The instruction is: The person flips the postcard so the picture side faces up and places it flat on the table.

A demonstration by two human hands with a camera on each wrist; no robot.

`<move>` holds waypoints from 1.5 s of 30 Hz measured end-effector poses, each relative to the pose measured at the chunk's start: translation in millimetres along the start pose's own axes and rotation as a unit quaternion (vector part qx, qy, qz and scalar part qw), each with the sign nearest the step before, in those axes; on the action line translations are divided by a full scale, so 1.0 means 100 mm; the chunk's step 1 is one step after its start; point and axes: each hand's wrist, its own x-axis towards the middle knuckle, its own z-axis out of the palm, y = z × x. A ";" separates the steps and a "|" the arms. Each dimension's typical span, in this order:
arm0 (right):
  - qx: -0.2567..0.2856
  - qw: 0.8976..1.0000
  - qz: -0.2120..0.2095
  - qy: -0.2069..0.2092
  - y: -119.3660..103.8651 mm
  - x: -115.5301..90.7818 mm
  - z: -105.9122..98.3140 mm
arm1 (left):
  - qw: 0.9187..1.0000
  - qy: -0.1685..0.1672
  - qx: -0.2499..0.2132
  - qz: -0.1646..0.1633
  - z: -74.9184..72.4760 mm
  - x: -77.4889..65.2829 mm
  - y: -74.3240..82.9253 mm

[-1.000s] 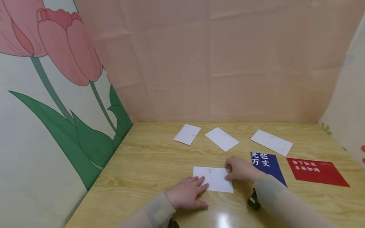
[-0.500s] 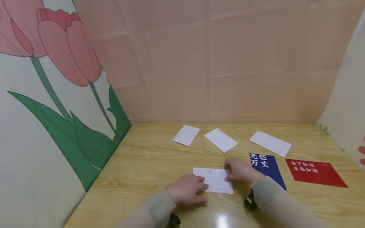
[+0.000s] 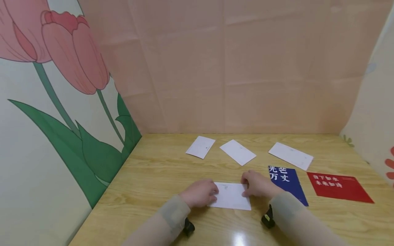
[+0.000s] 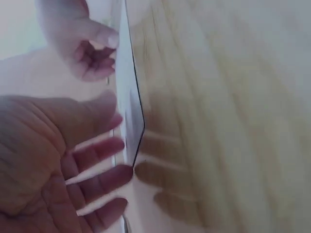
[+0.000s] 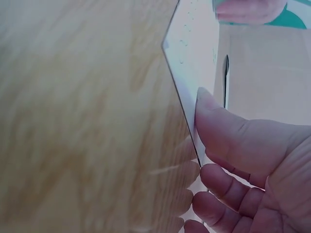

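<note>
I see the near card [image 3: 232,197] on the table [image 3: 147,191]. The left hand [image 3: 198,193] touches its left end, fingers loosely apart; the right hand [image 3: 257,183] holds its right end, fingers bent.

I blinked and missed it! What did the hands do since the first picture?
The left hand moved forward and a little left, drawing its fingers back over the white card to its left end; I can't tell if it grips. The right hand stayed at the right end. The blue card and red card stayed put.
</note>
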 end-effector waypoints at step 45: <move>0.015 0.999 0.026 -0.012 -0.05 0.00 -0.01 | 0.985 0.014 -0.008 -0.170 0.01 0.40 -0.10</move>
